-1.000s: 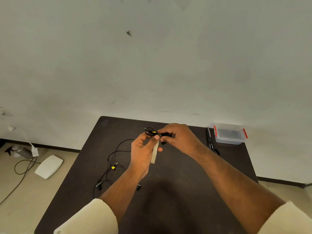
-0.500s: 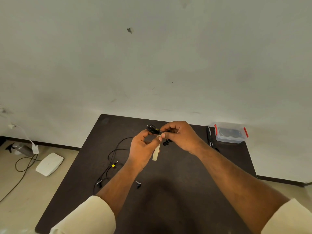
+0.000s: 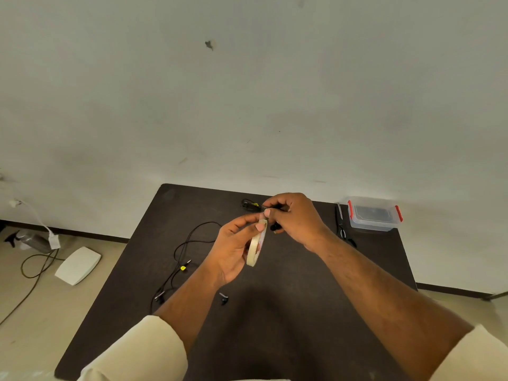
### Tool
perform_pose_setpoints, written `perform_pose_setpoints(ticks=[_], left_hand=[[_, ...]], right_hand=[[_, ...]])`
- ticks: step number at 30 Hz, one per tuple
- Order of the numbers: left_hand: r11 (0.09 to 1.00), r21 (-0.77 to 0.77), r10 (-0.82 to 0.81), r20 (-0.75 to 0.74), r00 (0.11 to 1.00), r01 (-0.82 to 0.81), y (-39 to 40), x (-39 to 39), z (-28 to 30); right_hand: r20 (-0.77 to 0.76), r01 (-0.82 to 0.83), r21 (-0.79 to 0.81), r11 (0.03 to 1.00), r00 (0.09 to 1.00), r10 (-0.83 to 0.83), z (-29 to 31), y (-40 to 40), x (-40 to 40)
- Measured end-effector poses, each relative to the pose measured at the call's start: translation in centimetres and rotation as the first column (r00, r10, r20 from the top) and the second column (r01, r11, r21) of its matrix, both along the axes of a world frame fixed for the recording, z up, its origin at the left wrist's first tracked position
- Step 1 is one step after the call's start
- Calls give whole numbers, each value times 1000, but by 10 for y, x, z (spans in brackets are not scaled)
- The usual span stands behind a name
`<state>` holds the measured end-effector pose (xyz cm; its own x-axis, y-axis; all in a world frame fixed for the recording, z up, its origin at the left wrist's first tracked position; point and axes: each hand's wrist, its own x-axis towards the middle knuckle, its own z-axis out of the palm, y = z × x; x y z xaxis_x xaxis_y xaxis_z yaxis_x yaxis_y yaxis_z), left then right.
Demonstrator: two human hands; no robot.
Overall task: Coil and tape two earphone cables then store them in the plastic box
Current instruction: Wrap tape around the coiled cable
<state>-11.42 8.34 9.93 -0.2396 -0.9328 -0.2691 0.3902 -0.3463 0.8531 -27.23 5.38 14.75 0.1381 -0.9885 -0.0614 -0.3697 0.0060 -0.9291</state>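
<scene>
1. Above the table (image 3: 275, 339), your right hand (image 3: 295, 218) pinches the coiled earphone cable (image 3: 251, 206).
2. Your left hand (image 3: 233, 248) grips the tape roll (image 3: 257, 250), now lowered: tape is drawing out.
3. Second earphone cable (image 3: 187, 243) lies uncoiled; plastic box (image 3: 373, 215) waits, closed.

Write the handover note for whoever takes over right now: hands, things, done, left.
Left hand holds the tape roll. Right hand pinches the coiled earphone above the table.
Second earphone lies uncoiled on the table's left side. Scissors lie beside the box at the far right corner; its lid is on.
Done: first cable coiled.
Left: tape it, coil and tape the second, box both.
</scene>
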Motion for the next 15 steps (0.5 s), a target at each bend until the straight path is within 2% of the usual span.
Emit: perform_pose_setpoints(ticks=[2, 7, 11, 15], left_hand=[[1000, -18, -8, 55, 998, 9, 1, -2, -2], [996, -92, 52, 395, 917, -16, -1, -3, -5], [990, -103, -67, 283, 957, 100, -2, 2, -2], [983, -87, -131, 287, 949, 163, -3, 1, 2]], right_hand=[[-31, -4, -6, 1000, 1000, 4, 1, 0, 0], [-25, 16, -11, 1000, 1000, -16, 2, -1, 1], [8, 51, -11, 999, 999, -51, 7, -6, -1], [5, 93, -31, 995, 996, -93, 11, -11, -7]])
